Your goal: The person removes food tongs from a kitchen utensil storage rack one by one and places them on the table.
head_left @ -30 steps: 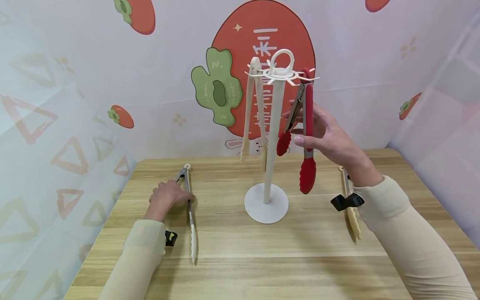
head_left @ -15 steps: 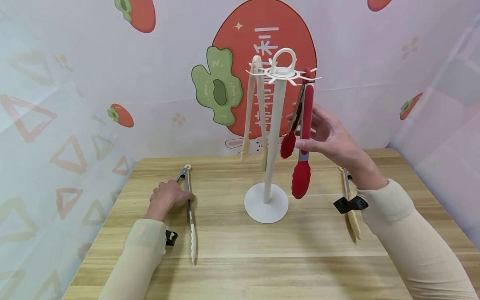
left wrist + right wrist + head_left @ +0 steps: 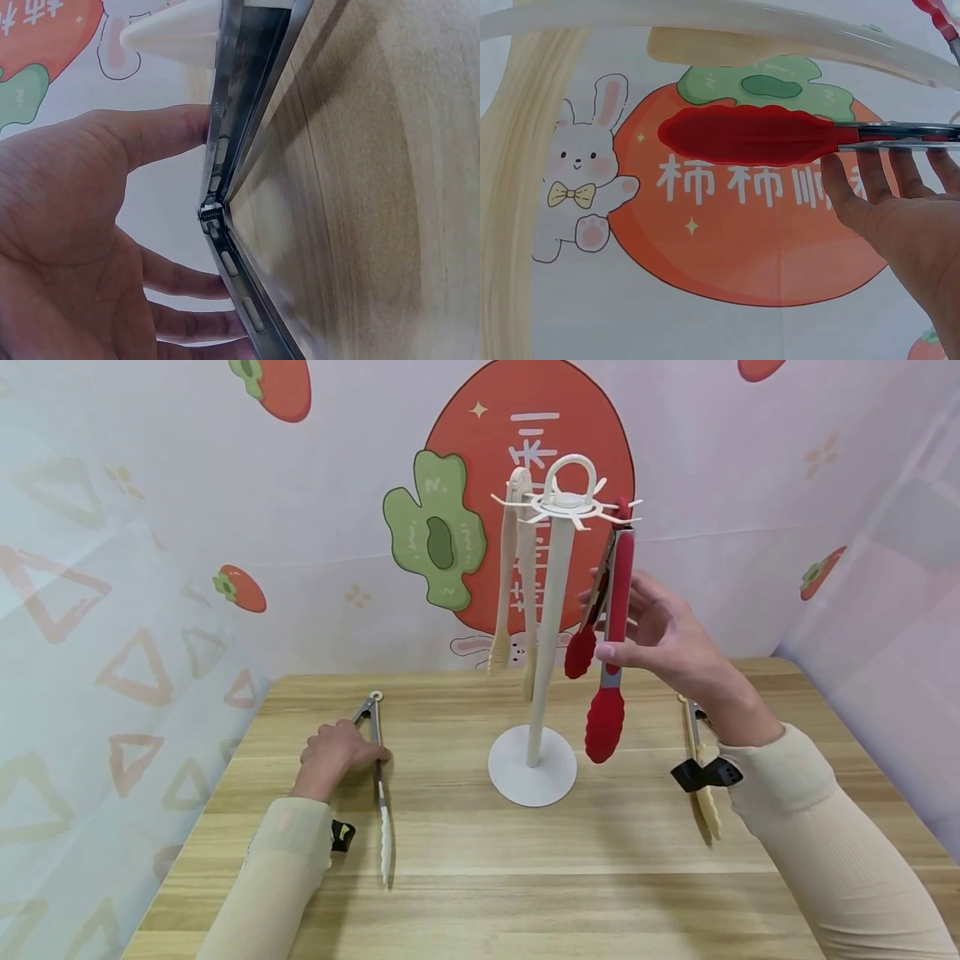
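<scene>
My left hand (image 3: pixel 335 752) grips steel tongs with white tips (image 3: pixel 386 843), which lie partly spread on the table at the left. In the left wrist view, the thumb touches one arm of the steel tongs (image 3: pixel 232 90) and several fingertips meet the other, across the hinge spring. At the right, my right hand (image 3: pixel 667 631) holds red tongs (image 3: pixel 618 585) between thumb and fingers. They hang heads down from a hook of the white rack (image 3: pixel 551 618). The right wrist view shows a scalloped red head (image 3: pixel 742 135) and fingertips against the metal arm.
Beige tongs (image 3: pixel 504 577) hang on the rack's left side. Another pair with cream tips (image 3: pixel 707 810) lies on the wooden table (image 3: pixel 480 893), partly behind my right wrist. The rack's round base (image 3: pixel 532 785) stands mid-table, before a printed backdrop (image 3: pixel 330 527).
The red tongs have turned and their two heads appear closer together. My right hand has shifted slightly right and down. The rack's top and beige tongs have turned slightly. My left hand stays put.
</scene>
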Action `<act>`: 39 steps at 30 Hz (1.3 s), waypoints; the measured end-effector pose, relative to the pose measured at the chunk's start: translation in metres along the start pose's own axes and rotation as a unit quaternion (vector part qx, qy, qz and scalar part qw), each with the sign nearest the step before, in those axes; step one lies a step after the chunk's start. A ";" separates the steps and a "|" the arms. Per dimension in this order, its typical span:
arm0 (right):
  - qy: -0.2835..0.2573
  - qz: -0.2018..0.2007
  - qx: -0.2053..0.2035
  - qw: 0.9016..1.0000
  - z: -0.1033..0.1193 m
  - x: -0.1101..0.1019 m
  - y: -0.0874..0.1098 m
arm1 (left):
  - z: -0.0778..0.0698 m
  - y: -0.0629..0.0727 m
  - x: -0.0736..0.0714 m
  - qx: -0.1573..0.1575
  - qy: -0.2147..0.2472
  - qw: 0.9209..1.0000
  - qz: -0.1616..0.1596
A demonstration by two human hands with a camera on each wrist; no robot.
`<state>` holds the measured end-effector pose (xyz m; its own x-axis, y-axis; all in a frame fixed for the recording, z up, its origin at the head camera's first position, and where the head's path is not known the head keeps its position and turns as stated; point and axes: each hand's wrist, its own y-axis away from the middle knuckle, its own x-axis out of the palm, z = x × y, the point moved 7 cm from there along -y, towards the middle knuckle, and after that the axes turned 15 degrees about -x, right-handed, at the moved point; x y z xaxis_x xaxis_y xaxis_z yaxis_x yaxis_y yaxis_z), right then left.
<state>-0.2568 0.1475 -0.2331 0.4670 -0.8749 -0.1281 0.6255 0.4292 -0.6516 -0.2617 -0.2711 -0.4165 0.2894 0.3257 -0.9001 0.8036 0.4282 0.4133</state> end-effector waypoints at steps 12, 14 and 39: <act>-0.001 -0.005 -0.003 1.000 0.004 0.001 0.000 | 0.000 -0.003 0.001 -0.005 -0.009 1.000 -0.005; -0.001 -0.005 -0.004 1.000 0.004 0.001 0.000 | 0.000 -0.004 0.001 -0.004 -0.012 1.000 -0.005; 0.017 -0.024 -0.003 1.000 0.005 0.001 -0.003 | -0.018 0.009 -0.006 0.040 0.010 0.998 -0.044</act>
<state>-0.2547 0.1465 -0.2279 0.4155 -0.9013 -0.1224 0.6425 0.3861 -0.6619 -0.2656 -0.2543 -0.4052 0.2062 0.3069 -0.9291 0.8644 0.3880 0.3199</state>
